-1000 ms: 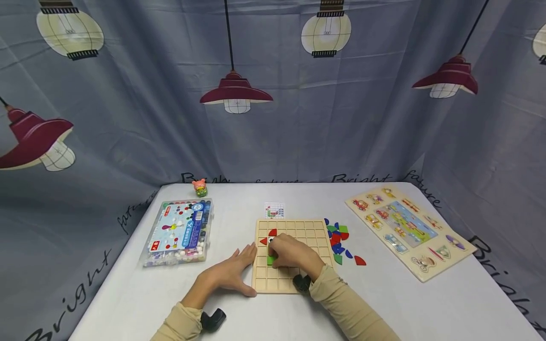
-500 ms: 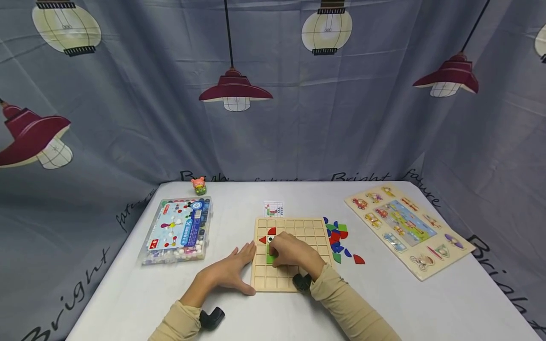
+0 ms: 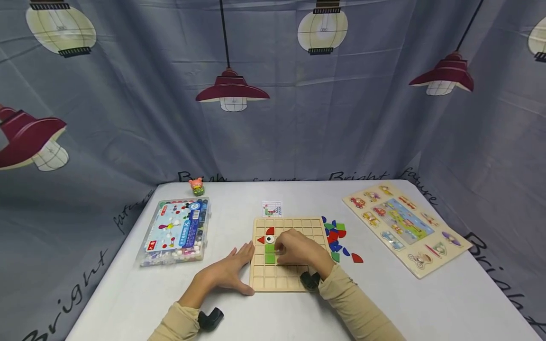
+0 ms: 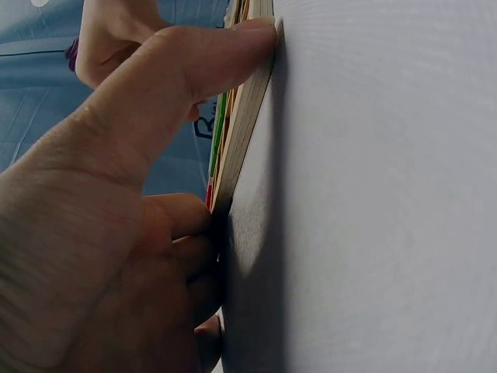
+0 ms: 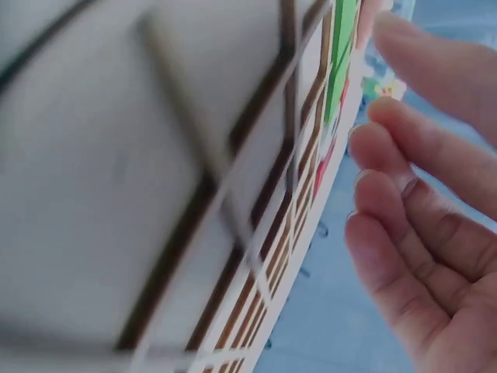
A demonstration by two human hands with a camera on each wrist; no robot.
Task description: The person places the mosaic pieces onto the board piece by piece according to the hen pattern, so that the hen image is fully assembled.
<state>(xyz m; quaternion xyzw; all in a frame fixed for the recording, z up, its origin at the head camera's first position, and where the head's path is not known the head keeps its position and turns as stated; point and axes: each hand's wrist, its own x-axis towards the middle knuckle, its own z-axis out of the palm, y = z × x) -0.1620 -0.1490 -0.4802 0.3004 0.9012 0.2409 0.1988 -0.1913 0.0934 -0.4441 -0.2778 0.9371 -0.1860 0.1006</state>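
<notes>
A wooden grid board point(image 3: 281, 282) lies flat in the middle of the table. My left hand point(image 3: 230, 270) rests along its left edge, fingers spread, the thumb touching the near left corner; the left wrist view shows that thumb against the board's side. My right hand point(image 3: 296, 248) hovers over the board with nothing between thumb and fingers, as the right wrist view point(image 5: 435, 179) shows. Just left of its fingertips, two green squares point(image 3: 270, 259) sit in cells one below the other. Above them are an eye tile point(image 3: 269, 239), a red triangle point(image 3: 261, 240) and a red quarter-circle point(image 3: 270, 231).
Loose red, blue and green pieces point(image 3: 334, 236) lie along the board's right side. A small pattern card point(image 3: 272, 209) is behind the board. To the left stand a clear case of beads point(image 3: 172, 231) and a small figurine point(image 3: 196, 186); a picture puzzle board point(image 3: 407, 227) lies right.
My right hand has let go of the upper green square and drawn back to the right, so both green squares and the eye tile now show. The left hand keeps its place.
</notes>
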